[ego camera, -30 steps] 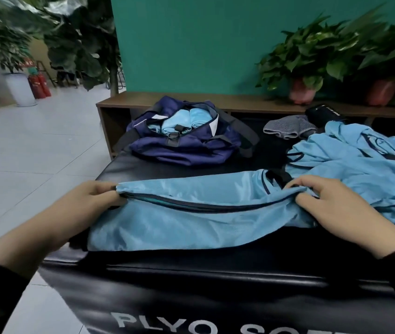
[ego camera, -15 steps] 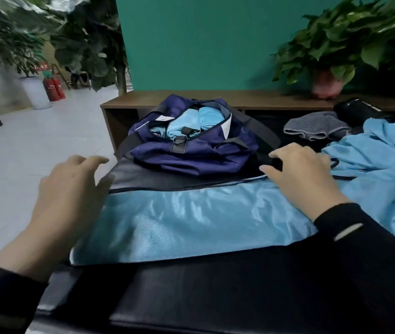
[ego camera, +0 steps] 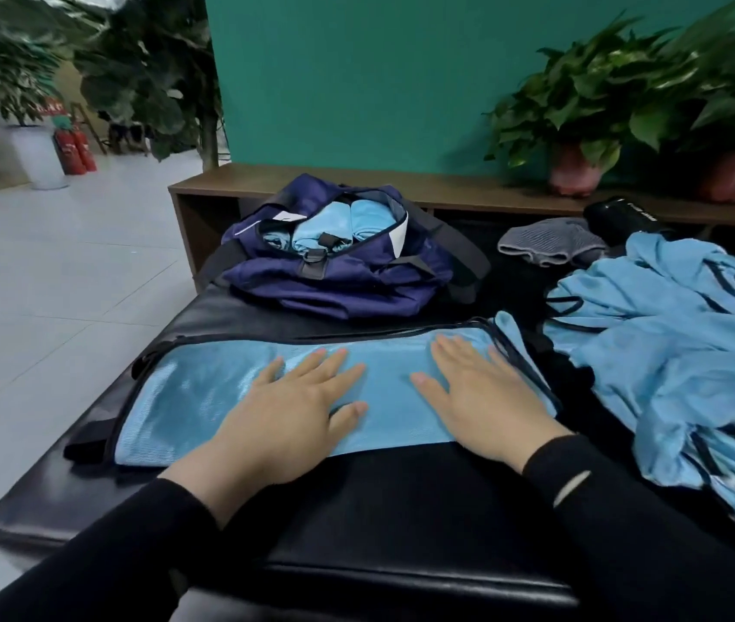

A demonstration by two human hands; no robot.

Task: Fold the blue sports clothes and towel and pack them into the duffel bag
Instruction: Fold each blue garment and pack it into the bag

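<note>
Black padded vinyl box point(ego camera: 356, 523) on pale tiled floor point(ego camera: 64, 285), teal wall point(ego camera: 356, 74) behind; left hand point(ego camera: 287, 413) and right hand point(ego camera: 484, 390) press flat, fingers spread, on folded light-blue garment point(ego camera: 186, 397).

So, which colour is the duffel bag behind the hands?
Dark navy blue duffel bag, with black straps; seen in the head view.

Potted plants point(ego camera: 581, 110) on a wooden shelf point(ego camera: 468, 190), red fire extinguishers point(ego camera: 74, 148), possibly two.

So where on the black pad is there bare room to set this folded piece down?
Bare black pad lies along the near edge, between the folded garment under both flat hands and the pad's front. A narrower strip shows left of the duffel bag. The right side is crowded by the blue clothes pile.
</note>
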